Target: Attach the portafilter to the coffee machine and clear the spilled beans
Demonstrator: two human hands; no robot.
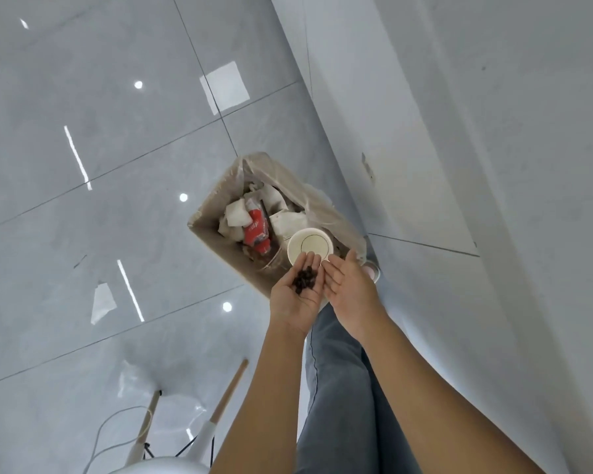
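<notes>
My left hand (297,295) is held palm up over the near edge of a cardboard trash box (216,248), cupping a small pile of dark coffee beans (303,280). My right hand (348,285) is beside it, palm up with fingers straight, its fingertips touching the left hand's fingertips; nothing lies in it. Inside the box, lined with a clear plastic bag, are a white paper cup (310,249), a red bottle (256,230) and crumpled white paper. The portafilter and the coffee machine are out of view.
The box stands on a glossy grey tiled floor (100,148) against a pale wall (476,131). My leg in grey trousers (336,388) is below my hands. A white stool with wooden legs (199,436) and a cable are at the bottom left. A paper scrap (101,302) lies on the floor.
</notes>
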